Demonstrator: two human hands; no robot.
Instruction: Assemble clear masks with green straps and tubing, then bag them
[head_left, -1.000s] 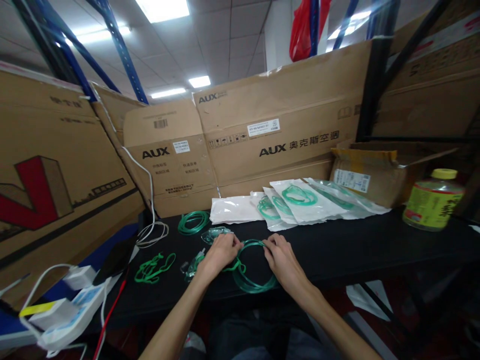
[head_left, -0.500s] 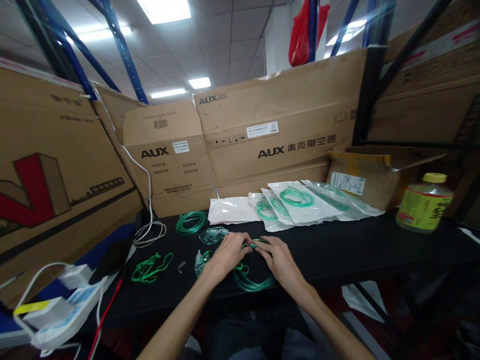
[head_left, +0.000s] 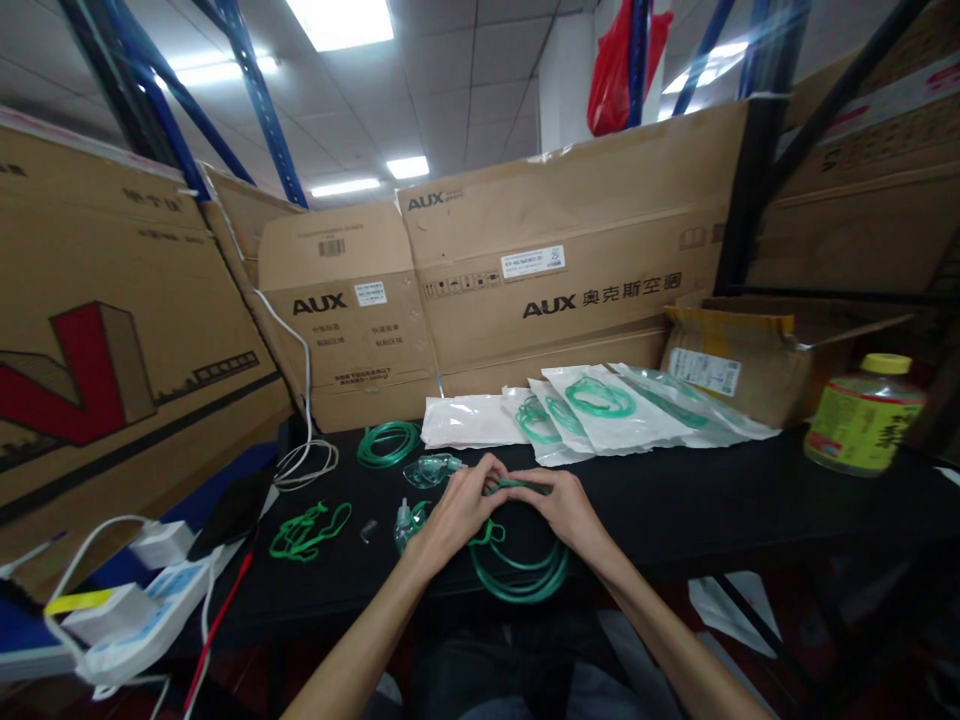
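Both hands meet over a coil of green clear tubing (head_left: 525,575) at the near edge of the black table (head_left: 712,500). My left hand (head_left: 457,510) pinches the top of the coil, fingers closed on it. My right hand (head_left: 562,505) grips the same stretch of tube from the right, fingers curled. The loop hangs down toward me below both hands. A clear plastic mask piece (head_left: 405,520) lies just left of my left wrist, and another clear mask (head_left: 431,468) lies behind it.
A second green tube coil (head_left: 386,443) and a loose green strap (head_left: 307,528) lie to the left. Sealed white pouches (head_left: 600,405) fan across the back. Cardboard boxes (head_left: 540,270) wall the table; an open carton (head_left: 750,345), a yellow-lidded jar (head_left: 862,415), power strips and cables (head_left: 150,590) flank it.
My hands drew closer together along the top of the coil. The loop now hangs lower and looks bunched into more turns. The view shifted slightly.
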